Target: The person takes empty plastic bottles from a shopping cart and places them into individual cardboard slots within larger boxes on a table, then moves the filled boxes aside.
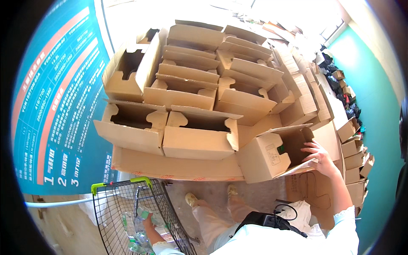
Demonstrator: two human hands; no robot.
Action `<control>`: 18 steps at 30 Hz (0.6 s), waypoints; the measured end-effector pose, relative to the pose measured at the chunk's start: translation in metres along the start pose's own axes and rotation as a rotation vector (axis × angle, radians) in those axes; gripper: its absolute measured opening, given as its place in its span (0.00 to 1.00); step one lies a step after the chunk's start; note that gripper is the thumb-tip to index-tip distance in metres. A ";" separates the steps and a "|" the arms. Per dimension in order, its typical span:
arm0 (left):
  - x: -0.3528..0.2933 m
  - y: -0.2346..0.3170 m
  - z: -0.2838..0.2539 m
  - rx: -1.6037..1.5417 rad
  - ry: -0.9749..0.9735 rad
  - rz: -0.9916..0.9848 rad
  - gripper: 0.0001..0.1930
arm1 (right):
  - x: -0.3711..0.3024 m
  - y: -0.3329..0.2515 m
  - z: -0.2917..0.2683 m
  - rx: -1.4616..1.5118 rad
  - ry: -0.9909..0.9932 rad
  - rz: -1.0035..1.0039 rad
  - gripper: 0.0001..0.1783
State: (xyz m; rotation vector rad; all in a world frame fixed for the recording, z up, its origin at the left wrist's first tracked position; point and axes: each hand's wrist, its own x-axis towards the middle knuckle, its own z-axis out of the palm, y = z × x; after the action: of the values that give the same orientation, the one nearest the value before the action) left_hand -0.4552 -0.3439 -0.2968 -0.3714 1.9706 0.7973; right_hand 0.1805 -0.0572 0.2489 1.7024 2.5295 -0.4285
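In the head view, the worktop [187, 169] fills the middle; its surface is brown cardboard, with reddish-orange marks running along the front edge. Open cardboard boxes [199, 138] stand upon it in close rows, their flaps raised, reaching to the worktop's far side. At the worktop's front right corner sits the near box [263, 157], tilted, with a bit of green showing inside. The right hand [321, 159] touches this box at its open right side, fingers spread over the edge rather than clenched; I cannot tell whether it grips.

Left of the worktop's front edge and below it, a black wire cart [172, 212] with 2 bright green corner pieces [141, 181] holds clear plastic bottles [128, 223]. Down in the cart, the left hand [148, 223] grasps a pale green item [143, 211], too small to identify.

Beyond the worktop's left side rises a blue banner [63, 106] with white print. Past its right side runs a turquoise wall [378, 127], with more boxes [356, 161] and dark bags [327, 63] lined along it. The grey floor [263, 195] shows in front of the worktop, under the person's 2 yellowish shoes [192, 199]. Behind the worktop, daylight washes the room nearly white.
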 end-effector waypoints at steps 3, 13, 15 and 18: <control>-0.040 0.014 -0.032 -0.129 -0.128 -0.001 0.31 | -0.004 0.004 0.000 0.009 0.043 -0.077 0.08; -0.223 0.029 -0.128 -0.657 -0.195 0.482 0.30 | -0.011 0.032 0.003 -0.109 0.068 -0.322 0.19; -0.270 0.028 -0.136 -0.700 -0.165 0.602 0.31 | -0.010 0.044 0.002 -0.057 0.099 -0.403 0.18; -0.393 0.086 -0.051 -0.864 -0.208 0.977 0.35 | -0.011 0.064 0.001 -0.051 0.119 -0.466 0.21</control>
State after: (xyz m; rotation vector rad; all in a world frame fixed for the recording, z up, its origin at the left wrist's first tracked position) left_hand -0.3369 -0.3394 0.0912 0.2388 1.4444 2.2124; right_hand 0.2433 -0.0447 0.2375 1.1399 2.9911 -0.2867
